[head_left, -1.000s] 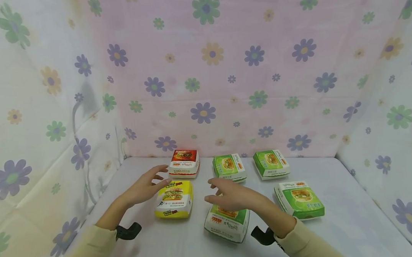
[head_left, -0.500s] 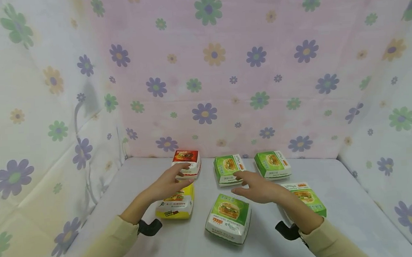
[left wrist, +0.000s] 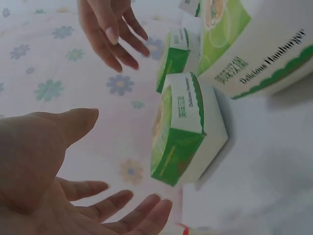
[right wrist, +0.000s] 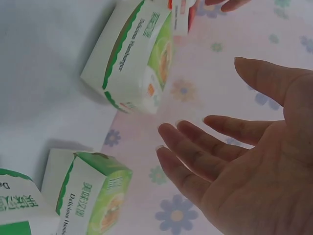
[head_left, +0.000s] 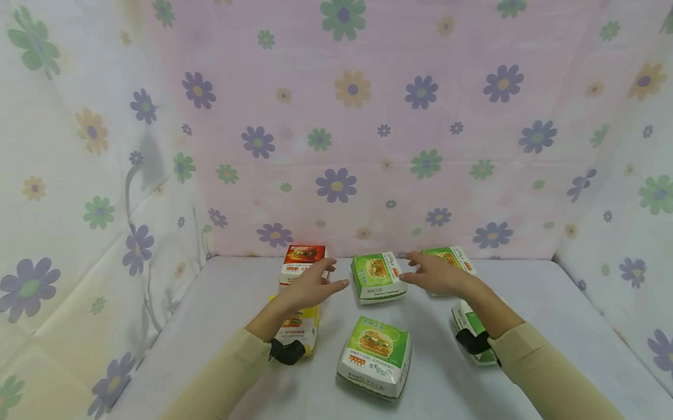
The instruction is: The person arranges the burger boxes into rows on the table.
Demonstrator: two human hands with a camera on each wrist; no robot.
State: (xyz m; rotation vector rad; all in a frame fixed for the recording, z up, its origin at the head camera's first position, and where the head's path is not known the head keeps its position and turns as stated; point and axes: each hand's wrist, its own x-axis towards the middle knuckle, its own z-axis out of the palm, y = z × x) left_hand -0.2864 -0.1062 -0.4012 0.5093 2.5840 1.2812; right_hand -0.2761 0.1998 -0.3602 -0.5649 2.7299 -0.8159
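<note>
A green and white hamburger box (head_left: 377, 276) stands at the back middle of the table, between my two hands. My left hand (head_left: 310, 288), fingers spread, hovers just left of it, in front of the red and white hamburger box (head_left: 304, 254). From the other side, my right hand (head_left: 438, 274) reaches over with loosely extended fingers, partly covering the back right green box (head_left: 464, 257). In the left wrist view, the palm and fingers of my left hand (left wrist: 63, 176) are apart from the box (left wrist: 188, 117). My right hand (right wrist: 244, 147) holds nothing in its own wrist view.
A green hamburger box (head_left: 375, 355) sits front middle. The yellow box (head_left: 305, 330) lies under my left forearm, another green box (head_left: 472, 323) under my right. Flowered cloth (head_left: 366, 108) rises behind and beside the white table (head_left: 423, 394).
My left hand has moved right and forward, past the yellow box. My right hand has moved right and forward, away from the front green box. The boxes stay in place.
</note>
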